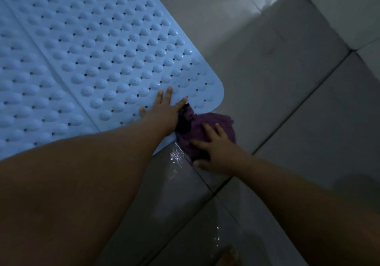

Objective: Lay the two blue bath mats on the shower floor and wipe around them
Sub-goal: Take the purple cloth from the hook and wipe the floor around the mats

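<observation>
Two light blue bath mats with raised bumps and small holes lie side by side on the grey tiled floor; the right mat (115,51) meets the left mat (22,92) along a seam. My left hand (164,111) presses flat on the right mat near its rounded corner, fingers spread. My right hand (216,152) rests on a bunched purple cloth (207,125), which sits on the tiles against the mat's near edge.
Grey floor tiles (277,80) with dark grout lines spread to the right. A wet, shiny streak (176,156) lies on the tile just below the cloth, and more water glints lower at the tile joint (218,237).
</observation>
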